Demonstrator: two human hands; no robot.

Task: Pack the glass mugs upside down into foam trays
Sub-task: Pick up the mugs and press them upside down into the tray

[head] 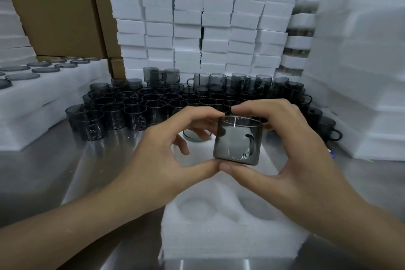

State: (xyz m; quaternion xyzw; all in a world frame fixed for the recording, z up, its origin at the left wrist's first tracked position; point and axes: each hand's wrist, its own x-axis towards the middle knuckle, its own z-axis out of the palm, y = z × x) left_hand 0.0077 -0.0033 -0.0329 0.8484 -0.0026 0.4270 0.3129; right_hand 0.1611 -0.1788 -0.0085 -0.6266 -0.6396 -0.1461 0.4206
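Glass mug [237, 140], smoke-grey, was held in the air just above the foam tray [230, 232], between both hands. We noted the left hand [166, 149] pinching it with the thumb under the base and a fingertip on the rim; the right hand [285, 144] mirrored that hold, thumb beneath and fingers curled over the top edge. The mouth looked to be facing up, with the handle on the far right side, so we judged the top-and-bottom pinch was chosen to let the mug roll over before seating. Empty round pockets in the tray lay directly below and nearer us, ready to take it rim-down. Behind the left fingers we saw a grey disc [197, 136], probably the base of a mug already seated, though it was partly hidden. Beyond, a crowd of upright mugs [153, 103] stood on the steel surface [87, 171] within reach as stock. To the left, a filled tray [54, 85] showed rows of dark bases. Stacked foam blocks [197, 17] and cardboard boxes [54, 6] walled in the back.
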